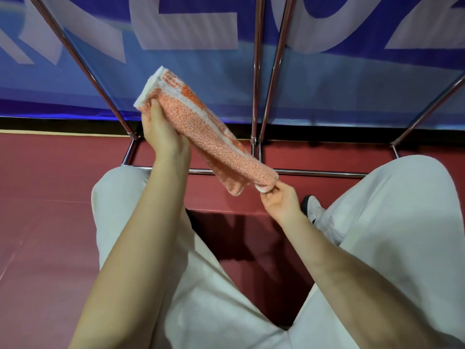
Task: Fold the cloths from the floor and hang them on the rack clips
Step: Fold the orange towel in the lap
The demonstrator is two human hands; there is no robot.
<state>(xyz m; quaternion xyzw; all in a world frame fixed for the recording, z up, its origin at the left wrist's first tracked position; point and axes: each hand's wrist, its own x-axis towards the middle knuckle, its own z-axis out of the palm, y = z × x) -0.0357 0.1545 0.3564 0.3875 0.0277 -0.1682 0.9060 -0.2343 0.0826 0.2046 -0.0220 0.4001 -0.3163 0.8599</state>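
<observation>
One orange cloth (201, 132) is held off the floor, folded into a long strip: its near end is pinched by the curled fingertips of the right hand (279, 202), and its far end is gripped in the closed fingers of the left hand (161, 132). The fold could be lost if the light pinch slips, since the strip hangs loose between the two hands. Beyond the fingers one metal rack (256, 96) is counted; no clips are seen.
</observation>
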